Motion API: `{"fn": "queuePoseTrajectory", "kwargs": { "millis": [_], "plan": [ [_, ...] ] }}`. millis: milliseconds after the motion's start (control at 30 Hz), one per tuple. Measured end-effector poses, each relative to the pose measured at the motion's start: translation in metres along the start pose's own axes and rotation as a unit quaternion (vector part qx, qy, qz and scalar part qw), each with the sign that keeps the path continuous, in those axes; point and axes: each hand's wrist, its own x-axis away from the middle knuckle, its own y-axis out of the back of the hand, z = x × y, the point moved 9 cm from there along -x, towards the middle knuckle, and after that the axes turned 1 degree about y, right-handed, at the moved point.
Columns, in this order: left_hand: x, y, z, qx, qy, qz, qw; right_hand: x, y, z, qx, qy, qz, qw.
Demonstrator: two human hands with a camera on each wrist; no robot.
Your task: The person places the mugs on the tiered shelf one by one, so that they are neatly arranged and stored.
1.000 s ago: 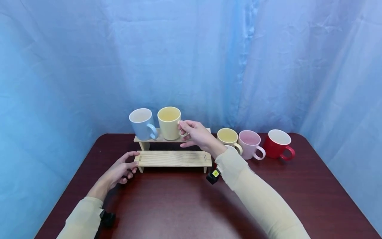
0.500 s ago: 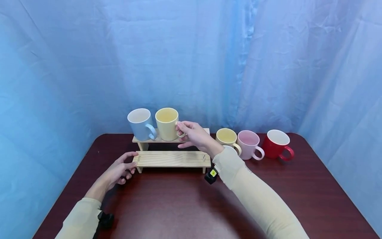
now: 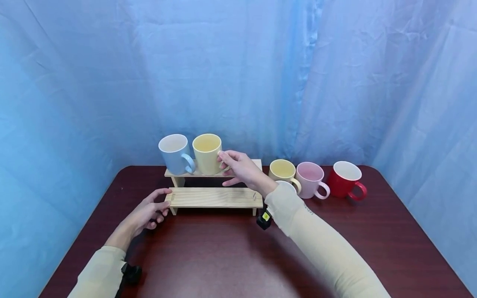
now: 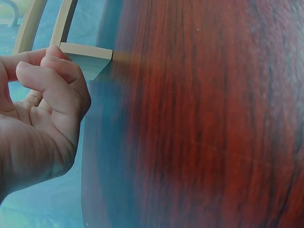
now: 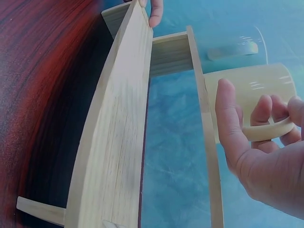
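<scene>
A two-tier wooden rack (image 3: 214,197) stands on the table in the head view. At its lower left end, my left hand (image 3: 147,212) grips the board's end between thumb and index finger; the other fingers are curled below. On the upper tier a light blue mug (image 3: 175,155) sits upright at the left. Just to its right stands a yellow mug (image 3: 207,155), also upright on that tier. My right hand (image 3: 242,169) pinches the yellow mug's handle (image 5: 268,131), with fingers through the loop in the right wrist view; its little finger sticks out.
Right of the rack stand a second yellow mug (image 3: 282,169), a pink mug (image 3: 309,178) and a red mug (image 3: 343,180). A white-rimmed mug (image 3: 288,185) is mostly hidden behind my right forearm. Blue curtains (image 3: 238,74) surround the dark red table (image 3: 208,256).
The yellow mug in my right hand has shifted slightly left, closer to the light blue mug. My left hand keeps its grip on the rack. The whole view has drifted a little.
</scene>
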Motion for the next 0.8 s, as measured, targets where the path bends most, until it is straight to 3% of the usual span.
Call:
{"fn": "queuePoseTrajectory", "kwargs": {
  "millis": [300,467,600,800],
  "plan": [
    [-0.002,0.000,0.001,-0.003,-0.006,0.000,1.0000,0.002,0.005,-0.001,0.004,0.005,-0.003,1.0000],
    [-0.003,0.000,0.001,-0.008,-0.003,-0.003,1.0000,0.012,0.024,0.007,0.011,0.018,-0.021,0.9996],
    [-0.002,0.000,0.001,-0.008,-0.003,-0.004,1.0000,0.034,0.047,0.024,0.054,0.054,-0.037,0.9964],
    [-0.002,0.000,0.001,-0.008,-0.003,-0.002,1.0000,0.084,0.082,0.041,0.106,0.098,-0.029,0.9890]
  ]
}}
